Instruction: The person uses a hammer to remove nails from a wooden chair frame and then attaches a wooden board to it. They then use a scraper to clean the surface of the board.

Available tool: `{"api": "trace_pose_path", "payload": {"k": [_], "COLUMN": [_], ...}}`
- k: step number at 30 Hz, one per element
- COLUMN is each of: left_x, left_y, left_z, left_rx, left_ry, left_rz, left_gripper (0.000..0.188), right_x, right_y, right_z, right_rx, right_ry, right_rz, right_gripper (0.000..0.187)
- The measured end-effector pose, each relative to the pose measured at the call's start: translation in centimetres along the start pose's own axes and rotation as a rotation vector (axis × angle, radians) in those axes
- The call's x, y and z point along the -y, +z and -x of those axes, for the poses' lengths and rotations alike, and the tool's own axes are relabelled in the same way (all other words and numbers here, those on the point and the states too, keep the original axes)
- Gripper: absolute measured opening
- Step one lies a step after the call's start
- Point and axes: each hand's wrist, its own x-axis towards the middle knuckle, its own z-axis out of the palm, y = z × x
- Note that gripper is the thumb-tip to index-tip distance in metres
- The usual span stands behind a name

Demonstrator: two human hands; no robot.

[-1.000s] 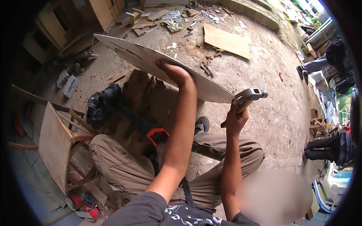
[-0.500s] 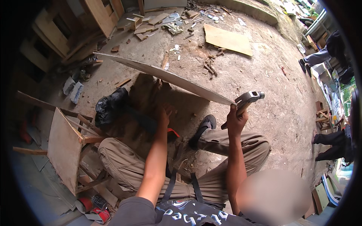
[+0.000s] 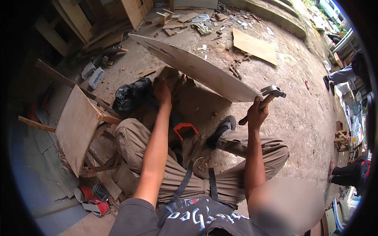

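A thin pale board (image 3: 197, 72) stands tilted in front of me, its right corner at my right hand (image 3: 257, 115). That hand is closed round the wooden handle of a claw hammer (image 3: 273, 91), with the thumb up against the board's corner. My left hand (image 3: 162, 92) reaches into the shade behind the board's near side, close to a brown wooden piece; its fingers are too dark to make out. Beside the left forearm lies a black plastic bag (image 3: 130, 94). An orange handle-like frame (image 3: 185, 126) lies between my knees.
A small wooden frame with a panel (image 3: 76, 122) lies to my left, with red cans (image 3: 98, 206) below it. Grey blocks (image 3: 94, 76), wood scraps (image 3: 173, 23) and a flat plywood sheet (image 3: 255, 46) lie farther off. Other people's legs (image 3: 342, 76) show at right.
My left hand has moved farther under the board, from spread over the shaded floor. The board has tilted, showing more of its face. The orange frame is now more visible.
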Motion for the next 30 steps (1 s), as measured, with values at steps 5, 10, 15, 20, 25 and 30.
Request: {"api": "trace_pose_path", "payload": {"k": [5, 10, 15, 20, 25, 30], "left_x": [13.3, 13.4, 9.7, 9.8, 10.4, 11.7], "left_y": [-5.1, -3.1, -4.3, -6.1, -5.4, -3.9], "left_z": [-4.2, 1.7, 5.4, 5.5, 5.8, 7.4], "left_rx": [-0.014, 0.565, 0.36, 0.294, 0.333, 0.41], "left_ry": [0.527, 0.211, 0.163, 0.141, -0.14, -0.654], "left_rz": [-0.291, -0.846, -0.658, -0.698, -0.756, -0.305], "left_gripper": [0.024, 0.026, 0.036, 0.039, 0.054, 0.079], "right_x": [0.1, 1.4, 4.1, 8.8, 8.7, 4.0], "right_y": [3.1, 1.3, 4.2, 5.6, 4.3, 0.1], "right_z": [-4.5, -10.7, -13.7, -16.8, -17.3, -16.1], "right_rx": [-0.013, 0.052, 0.066, 0.275, 0.302, 0.217], "right_ry": [-0.187, 0.038, 0.001, 0.062, -0.021, 0.128], "right_rz": [-0.001, -0.085, -0.089, 0.149, 0.38, 0.228], "right_gripper": [0.032, 0.044, 0.047, 0.05, 0.041, 0.036]}}
